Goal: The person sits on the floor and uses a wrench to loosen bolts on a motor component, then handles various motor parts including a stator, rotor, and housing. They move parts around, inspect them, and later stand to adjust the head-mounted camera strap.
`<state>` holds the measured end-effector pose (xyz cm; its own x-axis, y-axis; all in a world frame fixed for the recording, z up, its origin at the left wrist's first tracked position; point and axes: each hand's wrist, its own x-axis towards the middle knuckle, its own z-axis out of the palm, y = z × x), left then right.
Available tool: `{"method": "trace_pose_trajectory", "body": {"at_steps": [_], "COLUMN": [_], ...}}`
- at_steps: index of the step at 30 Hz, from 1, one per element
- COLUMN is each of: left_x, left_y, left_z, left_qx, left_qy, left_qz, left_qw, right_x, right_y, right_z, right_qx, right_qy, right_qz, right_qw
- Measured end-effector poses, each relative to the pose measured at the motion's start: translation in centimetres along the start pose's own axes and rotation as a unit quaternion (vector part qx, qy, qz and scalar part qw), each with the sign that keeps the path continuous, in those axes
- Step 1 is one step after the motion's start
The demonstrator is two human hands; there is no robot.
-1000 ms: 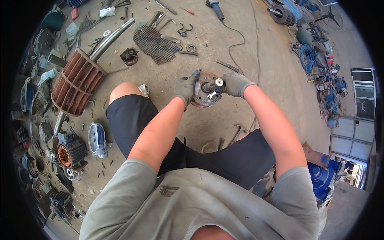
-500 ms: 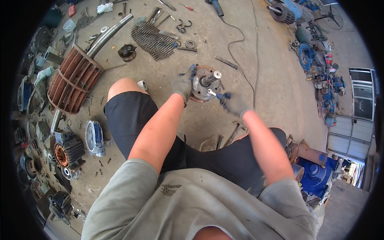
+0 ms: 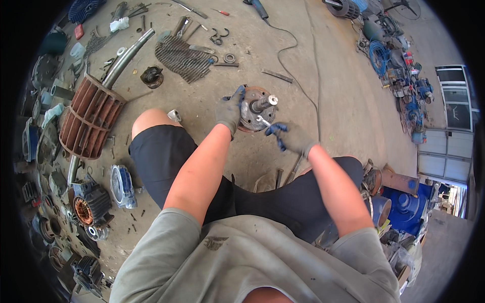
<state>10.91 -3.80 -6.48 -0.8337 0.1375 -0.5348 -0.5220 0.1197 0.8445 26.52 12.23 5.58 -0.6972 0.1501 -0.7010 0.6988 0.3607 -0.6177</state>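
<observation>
Both hands: right hand (image 3: 293, 140) withdrawn from rotor (image 3: 255, 108), left hand (image 3: 230, 108) stays.

No screen and no sign shows anywhere on this workshop floor. Up at the far left, beside the long curved grey pipe (image 3: 126, 58), a small flat red pack (image 3: 79, 32) lies on the concrete, and a pale, boxy container (image 3: 77, 50) sits just below it. Whether either carries a label is too small to tell.
</observation>
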Motion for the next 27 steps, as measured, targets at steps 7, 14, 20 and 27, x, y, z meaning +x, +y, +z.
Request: {"method": "trace_pose_trajectory", "body": {"at_steps": [7,14,20,27], "left_x": [0.7,-0.2,-0.4,1.0], "left_y": [0.1,1.1,0.2,-1.2], "left_z": [0.2,-0.1,0.5,0.3], "left_qx": [0.013,0.026,-0.100,-0.071], "left_qy": [-0.017,0.012,0.042,0.013], "left_qz": [0.002,0.009,-0.008,-0.005], "left_qw": [1.000,1.000,0.994,0.997], "right_x": [4.4,5.7,2.4,4.0], "right_y": [-4.1,-3.0,0.5,0.4], "right_z": [-6.6,-5.8,6.0,13.3], "right_qx": [-0.266,-0.196,0.250,0.437], "right_qy": [-0.052,-0.105,0.134,0.172], "right_qz": [0.033,0.078,0.130,0.054], "right_qw": [0.962,0.972,0.950,0.881]}}
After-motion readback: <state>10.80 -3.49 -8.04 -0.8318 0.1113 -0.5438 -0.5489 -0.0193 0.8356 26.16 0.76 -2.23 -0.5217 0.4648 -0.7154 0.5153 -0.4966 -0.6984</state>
